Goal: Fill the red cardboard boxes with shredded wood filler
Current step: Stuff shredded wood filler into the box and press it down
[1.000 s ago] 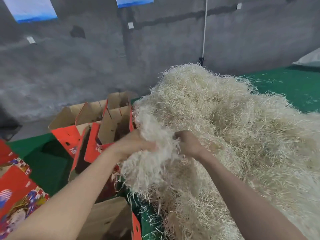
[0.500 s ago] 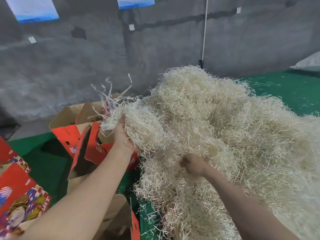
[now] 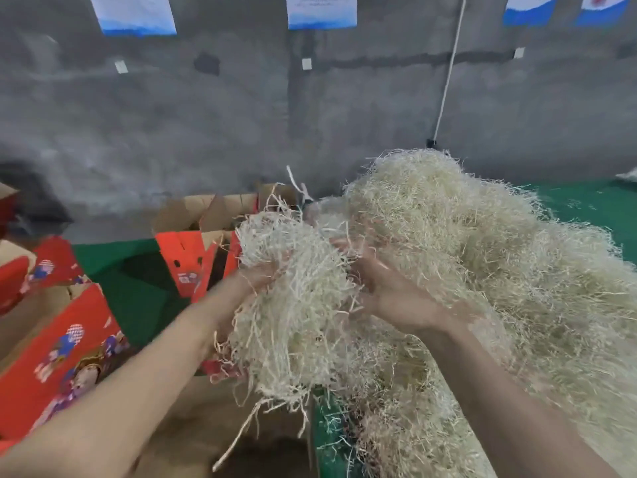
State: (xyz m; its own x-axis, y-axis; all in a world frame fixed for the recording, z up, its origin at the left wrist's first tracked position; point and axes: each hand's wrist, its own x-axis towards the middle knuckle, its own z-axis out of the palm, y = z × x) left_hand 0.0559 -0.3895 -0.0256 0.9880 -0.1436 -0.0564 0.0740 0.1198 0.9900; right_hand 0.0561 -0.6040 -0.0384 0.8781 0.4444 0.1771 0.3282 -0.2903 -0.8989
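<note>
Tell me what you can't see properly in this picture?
Head view only.
- Left hand fingers: buried in the clump.
- Right hand fingertips: blurred, partly under filler strands.
- Near box inside: cut by the bottom edge, partly covered by the clump.
- Wall papers: cut by the top edge, print too small.

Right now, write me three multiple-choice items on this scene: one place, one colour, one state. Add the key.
1. The big filler pile lies: A) left of the hands B) right of them C) in a box.
2. The table cover is: A) green B) blue C) white.
3. The lifted clump is: A) between both hands B) on the floor C) untouched.
B: pile fills the right side. A: green shows beside the red box. A: left hand and right hand flank it.
</note>
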